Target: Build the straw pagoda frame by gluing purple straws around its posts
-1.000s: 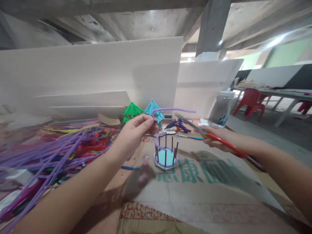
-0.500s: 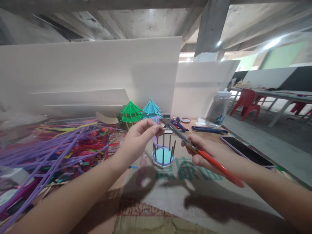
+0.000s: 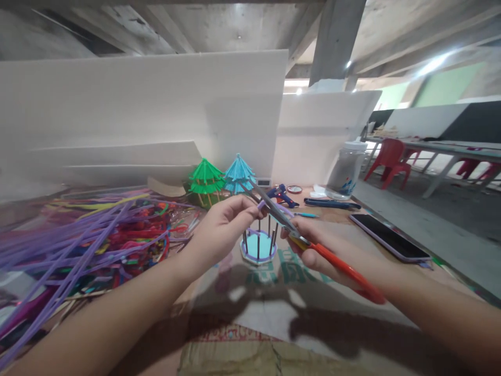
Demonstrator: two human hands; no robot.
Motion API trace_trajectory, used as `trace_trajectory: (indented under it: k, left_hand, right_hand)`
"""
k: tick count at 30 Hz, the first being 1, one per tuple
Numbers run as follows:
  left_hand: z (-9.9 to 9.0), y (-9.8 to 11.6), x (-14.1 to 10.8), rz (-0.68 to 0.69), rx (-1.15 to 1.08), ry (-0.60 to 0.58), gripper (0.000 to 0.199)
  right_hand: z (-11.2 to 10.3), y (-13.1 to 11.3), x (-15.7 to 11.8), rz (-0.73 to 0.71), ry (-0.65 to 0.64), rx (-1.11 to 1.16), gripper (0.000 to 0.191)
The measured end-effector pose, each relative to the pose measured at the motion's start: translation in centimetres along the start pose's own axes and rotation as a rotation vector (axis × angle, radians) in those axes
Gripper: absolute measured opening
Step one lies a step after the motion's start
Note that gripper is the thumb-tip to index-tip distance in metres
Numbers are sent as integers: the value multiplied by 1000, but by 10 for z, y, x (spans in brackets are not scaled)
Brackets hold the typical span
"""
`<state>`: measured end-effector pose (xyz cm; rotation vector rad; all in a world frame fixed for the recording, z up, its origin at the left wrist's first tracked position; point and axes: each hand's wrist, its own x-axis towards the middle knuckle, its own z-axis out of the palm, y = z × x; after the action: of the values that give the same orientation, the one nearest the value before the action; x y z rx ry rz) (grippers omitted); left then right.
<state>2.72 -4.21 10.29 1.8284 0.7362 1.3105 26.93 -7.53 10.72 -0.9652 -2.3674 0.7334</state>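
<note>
Since the previous frame, the steel-bladed scissors with red handles (image 3: 342, 267) have shifted left, toward the left hand (image 3: 237, 216); the camera view has also changed slightly, bringing more of the black-screened phone with a pale purple edge (image 3: 389, 237) into sight.

Left hand: closed in a pinch, thumb and fingers gripping a fuzzy purple craft strip (image 3: 289, 209). Strip held above the near area, crossing at the parted blades; whether it is cut cannot be told. Right hand (image 3: 309, 243): wrapped around the scissors near the pivot, blades angled to the far left.

Small open frame (image 3: 258, 246), below the hands: pale blue polygonal base, purple edging, upright dark sticks. It stands on a brown cardboard sheet with green characters (image 3: 340, 303), which lies on the surface (image 3: 332, 214).

Left side: tangled heap of purple and multicoloured craft strips (image 3: 97, 235). Far side, left to right: green tiered-roof model (image 3: 206, 180), light blue tiered-roof model (image 3: 238, 172), dark blue glue gun (image 3: 285, 196), dark blue long-handled tool (image 3: 332, 203), clear bottle with white lid (image 3: 346, 175). Light blue pen (image 3: 307, 214) lies nearer than the glue gun. White panels (image 3: 235, 104) stand behind.
</note>
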Motion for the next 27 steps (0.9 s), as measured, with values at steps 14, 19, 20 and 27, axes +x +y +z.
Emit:
trace_trajectory:
  k: [14, 19, 20, 27]
  left_hand:
    - [-1, 4, -4, -40, 153, -104, 23]
    - [-3, 4, -2, 6, 151, -104, 22]
    - [-4, 3, -2, 15, 149, -100, 22]
    - [-9, -7, 7, 119, 403, -50, 23]
  right_hand:
    - [12, 6, 0, -21, -12, 173, 61]
    - [14, 10, 3, -39, 76, 158, 52]
    - [14, 12, 3, -20, 96, 125, 49]
    - [7, 21, 14, 187, 231, -98, 41]
